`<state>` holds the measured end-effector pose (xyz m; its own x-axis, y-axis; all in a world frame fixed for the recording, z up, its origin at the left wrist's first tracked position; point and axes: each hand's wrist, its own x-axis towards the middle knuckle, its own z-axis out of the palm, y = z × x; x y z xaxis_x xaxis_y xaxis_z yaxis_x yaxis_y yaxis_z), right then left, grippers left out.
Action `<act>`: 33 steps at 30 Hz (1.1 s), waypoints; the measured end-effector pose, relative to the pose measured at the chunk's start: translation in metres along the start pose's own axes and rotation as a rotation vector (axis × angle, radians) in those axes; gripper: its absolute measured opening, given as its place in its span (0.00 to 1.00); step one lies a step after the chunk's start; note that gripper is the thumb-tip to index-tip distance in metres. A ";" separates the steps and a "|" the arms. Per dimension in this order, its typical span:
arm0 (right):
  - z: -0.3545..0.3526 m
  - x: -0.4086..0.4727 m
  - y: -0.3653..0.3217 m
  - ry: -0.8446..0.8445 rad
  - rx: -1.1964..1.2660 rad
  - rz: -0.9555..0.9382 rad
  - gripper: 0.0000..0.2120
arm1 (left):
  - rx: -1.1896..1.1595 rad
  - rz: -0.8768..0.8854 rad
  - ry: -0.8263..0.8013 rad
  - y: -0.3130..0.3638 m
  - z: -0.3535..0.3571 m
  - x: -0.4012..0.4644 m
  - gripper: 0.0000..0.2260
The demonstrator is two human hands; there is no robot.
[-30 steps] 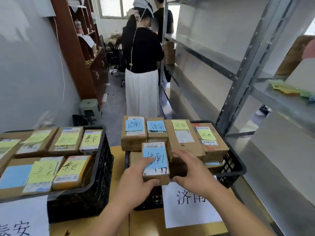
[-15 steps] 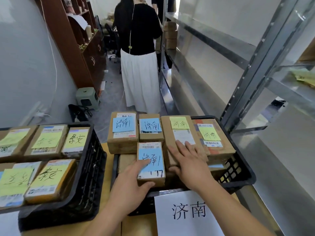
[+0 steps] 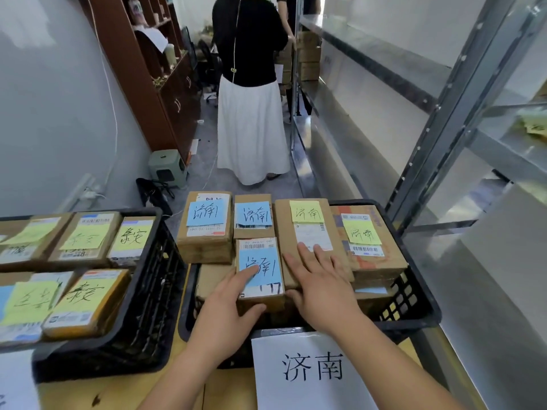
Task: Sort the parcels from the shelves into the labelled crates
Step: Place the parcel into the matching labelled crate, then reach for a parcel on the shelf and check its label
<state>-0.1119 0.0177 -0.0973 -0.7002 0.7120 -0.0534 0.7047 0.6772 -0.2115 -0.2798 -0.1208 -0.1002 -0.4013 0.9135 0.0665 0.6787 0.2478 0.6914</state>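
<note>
Two black crates are sitting side by side on the wooden worktop (image 3: 189,389). At the left, the left crate (image 3: 139,315) is holding flat parcels with yellow notes (image 3: 85,300). Just right of it, the right crate (image 3: 414,309) is carrying a white paper sign (image 3: 310,371) on its near wall. The left hand (image 3: 225,315) is gripping a small parcel with a blue note (image 3: 260,270) at the near middle of this crate, its thumb pressing the near side and a finger lying on the note. Touching that parcel's right edge, the right hand (image 3: 322,288) is lying flat, fingers spread, on a longer parcel with a yellow note (image 3: 307,229). More noted parcels are lining the far side of the crate. Beyond it, a person in a white skirt (image 3: 251,128) is standing in the aisle. Metal shelves (image 3: 461,113) are running along the right.
</note>
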 end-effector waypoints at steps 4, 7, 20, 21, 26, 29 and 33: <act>-0.005 -0.004 -0.001 -0.005 0.012 0.004 0.37 | 0.022 0.003 -0.010 0.001 -0.004 -0.005 0.37; -0.010 -0.015 -0.003 0.006 0.021 0.009 0.38 | 0.082 -0.024 -0.002 0.003 -0.010 -0.011 0.40; -0.031 -0.122 -0.046 0.131 0.072 0.331 0.33 | 0.425 0.321 -0.190 0.034 -0.047 -0.038 0.38; -0.030 -0.132 -0.051 0.131 0.075 0.364 0.32 | 0.444 0.371 -0.204 0.034 -0.047 -0.041 0.38; -0.022 -0.194 -0.068 0.113 0.072 0.531 0.32 | 0.495 0.555 -0.283 0.044 -0.041 -0.066 0.36; -0.021 -0.239 -0.071 0.134 0.115 0.627 0.33 | 0.540 0.630 -0.357 0.062 -0.030 -0.087 0.36; -0.016 -0.306 -0.072 0.201 0.164 0.754 0.34 | 0.503 0.732 -0.488 0.096 -0.010 -0.118 0.34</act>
<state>0.0537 -0.2460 -0.0506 0.0033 0.9978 -0.0656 0.9436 -0.0248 -0.3303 -0.1732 -0.2082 -0.0347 0.4364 0.8994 -0.0269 0.8825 -0.4220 0.2076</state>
